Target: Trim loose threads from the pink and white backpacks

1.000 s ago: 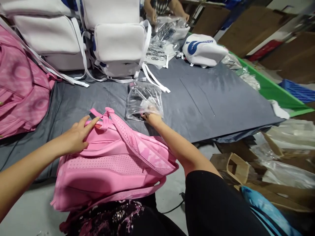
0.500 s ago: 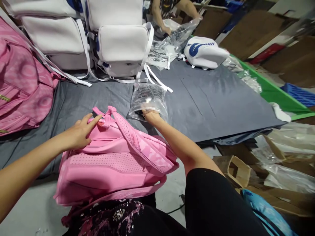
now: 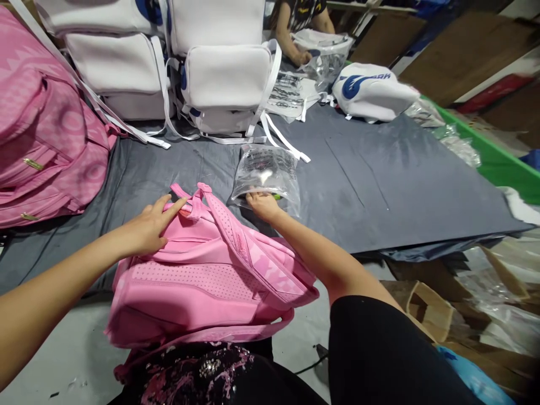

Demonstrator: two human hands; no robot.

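A pink backpack (image 3: 202,281) leans on its side at the table's near edge, against my body, with its perforated back panel and straps towards me. My left hand (image 3: 149,225) holds it at the top, by the carry loop, thumb and forefinger spread over the edge. Just beyond it, a clear plastic bag (image 3: 268,163) with dark print lies flat on the table. My right hand (image 3: 262,205) is closed at the near edge of this plastic bag, its fingertips partly hidden. A small bright green bit (image 3: 277,197) shows beside the knuckles.
White backpacks (image 3: 228,76) stand stacked at the back; a larger pink backpack (image 3: 50,135) is at left. Another white backpack (image 3: 373,93) lies far right on the grey-covered table (image 3: 358,197). Across the table, a person's hand (image 3: 301,58) handles plastic. Cardboard boxes (image 3: 430,309) sit right.
My right hand has drawn back slightly at the plastic bag's edge, and a green bit now shows. The view has swung left. My left hand keeps its place on the pink backpack.
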